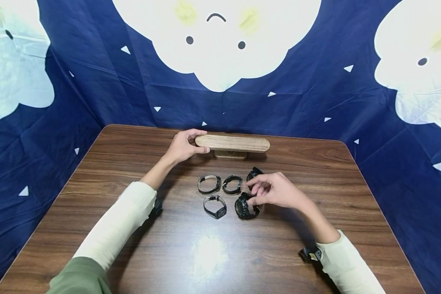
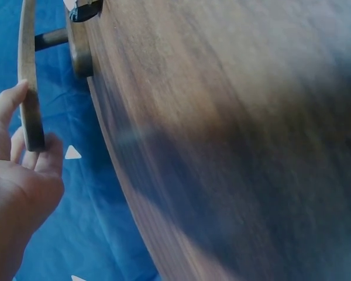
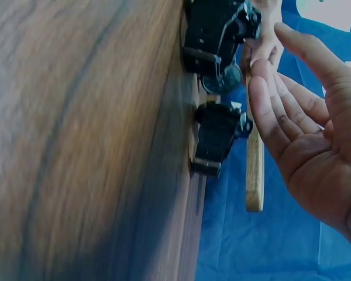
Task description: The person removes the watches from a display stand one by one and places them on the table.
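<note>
My left hand (image 1: pixel 183 148) pinches the left end of a wooden T-bar stand (image 1: pixel 239 143), thumb on the near side and fingers at the far side. In the left wrist view, the bar stands off its base (image 2: pixel 80 55) on a short post. My right hand (image 1: pixel 277 191) hovers over two chunky black watches, a nearer one (image 1: pixel 242 207) and a farther one (image 1: pixel 254 173) partly hidden by its fingers. The right wrist view has its thumb apart from loosely bent fingers (image 3: pixel 266 111), with nothing between them. Both watches, nearer (image 3: pixel 213 35) and farther (image 3: pixel 215 140), rest on the table.
Left of the chunky watches lie three slimmer dark ones: a back-left watch (image 1: pixel 219 185), a back-middle watch (image 1: pixel 232 191) and a front watch (image 1: pixel 221 212). The wooden table (image 1: pixel 132 261) ends at a blue cloth backdrop (image 1: pixel 106 94) behind the stand.
</note>
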`<action>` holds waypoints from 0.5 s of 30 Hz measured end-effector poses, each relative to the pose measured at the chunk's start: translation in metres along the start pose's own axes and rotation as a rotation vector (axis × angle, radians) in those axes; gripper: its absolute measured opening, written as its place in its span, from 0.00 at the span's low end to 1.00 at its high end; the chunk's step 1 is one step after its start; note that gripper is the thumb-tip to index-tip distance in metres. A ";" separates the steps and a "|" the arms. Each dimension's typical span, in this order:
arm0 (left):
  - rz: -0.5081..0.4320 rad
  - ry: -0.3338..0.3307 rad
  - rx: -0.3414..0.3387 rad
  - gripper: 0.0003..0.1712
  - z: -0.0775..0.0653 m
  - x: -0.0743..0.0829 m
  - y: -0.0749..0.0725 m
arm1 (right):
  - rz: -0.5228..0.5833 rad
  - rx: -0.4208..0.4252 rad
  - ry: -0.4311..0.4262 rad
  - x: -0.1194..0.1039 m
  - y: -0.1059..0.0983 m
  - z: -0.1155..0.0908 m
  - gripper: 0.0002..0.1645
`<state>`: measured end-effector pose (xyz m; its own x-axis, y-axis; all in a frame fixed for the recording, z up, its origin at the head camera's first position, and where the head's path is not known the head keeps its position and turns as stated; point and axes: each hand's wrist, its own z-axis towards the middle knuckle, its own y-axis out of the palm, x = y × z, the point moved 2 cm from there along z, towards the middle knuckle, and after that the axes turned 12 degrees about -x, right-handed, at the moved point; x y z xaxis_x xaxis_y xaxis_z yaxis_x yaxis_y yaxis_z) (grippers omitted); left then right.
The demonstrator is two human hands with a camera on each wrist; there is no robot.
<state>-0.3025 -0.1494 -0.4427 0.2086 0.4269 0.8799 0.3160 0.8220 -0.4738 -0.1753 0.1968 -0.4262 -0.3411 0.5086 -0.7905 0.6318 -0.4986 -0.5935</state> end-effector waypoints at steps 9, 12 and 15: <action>0.023 -0.004 -0.013 0.55 -0.006 -0.005 -0.004 | -0.046 0.254 0.043 0.015 -0.022 -0.013 0.20; 0.038 -0.022 -0.016 0.55 -0.009 -0.006 -0.006 | -0.030 0.333 0.080 0.022 -0.029 -0.016 0.20; 0.058 -0.039 -0.019 0.55 -0.011 -0.007 -0.009 | -0.045 0.410 0.099 0.028 -0.037 -0.019 0.18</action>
<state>-0.2964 -0.1643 -0.4451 0.1912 0.4878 0.8518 0.3224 0.7884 -0.5239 -0.1946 0.2426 -0.4236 -0.2809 0.5909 -0.7563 0.2821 -0.7024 -0.6536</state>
